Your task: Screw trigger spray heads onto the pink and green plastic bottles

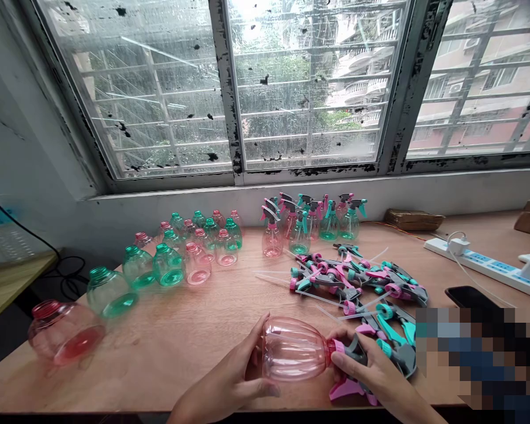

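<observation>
A clear pink bottle lies sideways in the air near the table's front edge, its base to the left. My left hand is closed around that base, thumb below and fingers behind. At the bottle's neck my right hand grips a spray head with a pink collar and a grey body. The collar sits against the neck; how far it is screwed on cannot be seen. Just past my right hand lies a pile of loose pink, green and grey spray heads with thin dip tubes.
Pink and green bottles without heads stand in rows at the left. Several bottles with spray heads stand by the wall. At the right are a power strip, a black phone and a brown packet. A blurred patch covers the lower right.
</observation>
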Tool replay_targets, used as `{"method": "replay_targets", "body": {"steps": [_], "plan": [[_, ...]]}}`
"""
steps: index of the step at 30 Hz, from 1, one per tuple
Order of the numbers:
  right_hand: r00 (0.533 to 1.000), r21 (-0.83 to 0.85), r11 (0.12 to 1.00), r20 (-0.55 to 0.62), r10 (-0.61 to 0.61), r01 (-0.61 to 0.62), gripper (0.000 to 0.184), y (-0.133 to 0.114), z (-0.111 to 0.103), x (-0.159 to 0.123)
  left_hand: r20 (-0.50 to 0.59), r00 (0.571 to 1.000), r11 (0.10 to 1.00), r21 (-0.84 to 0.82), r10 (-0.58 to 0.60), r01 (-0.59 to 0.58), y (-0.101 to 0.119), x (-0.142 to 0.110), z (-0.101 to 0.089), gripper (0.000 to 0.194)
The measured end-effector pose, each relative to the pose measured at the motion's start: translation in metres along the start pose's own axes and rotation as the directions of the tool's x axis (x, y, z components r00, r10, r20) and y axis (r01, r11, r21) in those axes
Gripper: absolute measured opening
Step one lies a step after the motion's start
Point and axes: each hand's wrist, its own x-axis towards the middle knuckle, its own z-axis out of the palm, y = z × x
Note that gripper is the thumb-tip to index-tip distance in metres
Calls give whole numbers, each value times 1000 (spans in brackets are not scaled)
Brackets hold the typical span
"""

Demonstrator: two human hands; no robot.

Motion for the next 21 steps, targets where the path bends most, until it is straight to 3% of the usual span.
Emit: {"method": "replay_targets", "body": {"steps": [21], "plan": [[999,24,1000,29,14,-15,39,5,-4,0,-9,1000,999,33,-22,23,-6,0,0,104]]}}
